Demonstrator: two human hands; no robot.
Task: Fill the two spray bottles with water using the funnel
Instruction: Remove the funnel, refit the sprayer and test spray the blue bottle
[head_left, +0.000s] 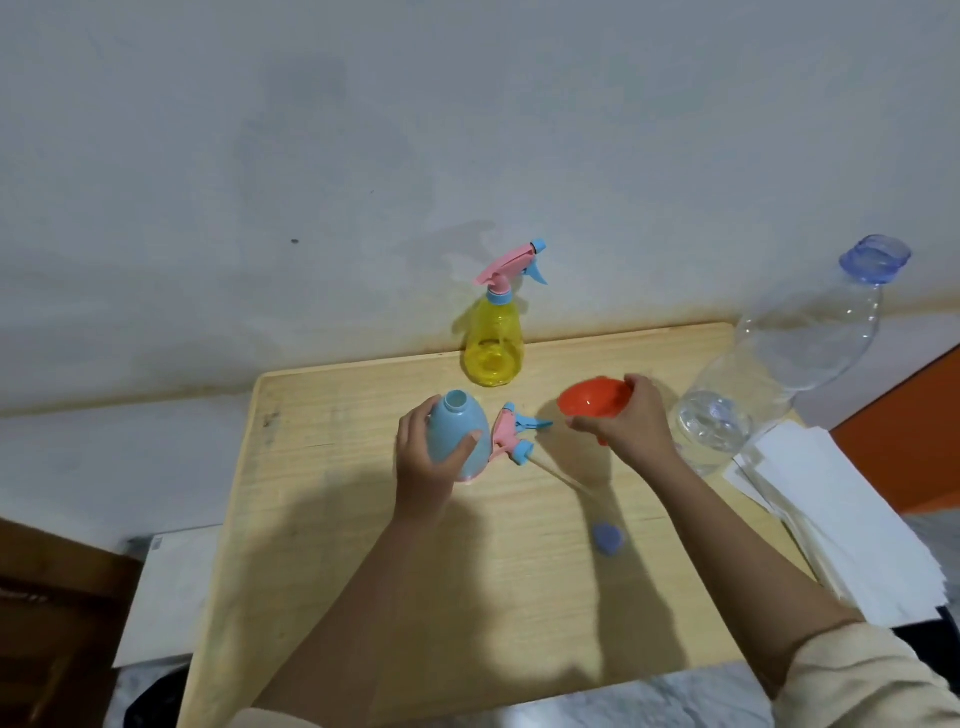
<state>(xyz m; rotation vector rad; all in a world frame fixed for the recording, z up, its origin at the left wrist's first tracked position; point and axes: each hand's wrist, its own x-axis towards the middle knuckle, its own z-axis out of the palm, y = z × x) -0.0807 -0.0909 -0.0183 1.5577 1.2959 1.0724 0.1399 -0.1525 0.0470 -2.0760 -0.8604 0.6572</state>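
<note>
My left hand (431, 462) grips the light blue spray bottle (460, 434), which stands uncapped on the wooden table (363, 519) with its neck open. Its pink and blue spray head (511, 434) lies on the table just right of it, the dip tube trailing toward me. My right hand (631, 423) holds the red funnel (592, 402) by its rim, a little above the table and right of the spray head. A yellow spray bottle (493, 343) with its spray head screwed on stands at the table's far edge.
A large clear water bottle (779, 364) stands uncapped at the table's right edge, with water low inside. Its blue cap (608, 538) lies on the table near my right forearm. A stack of white paper (841, 519) sits at right. The wall is close behind the table.
</note>
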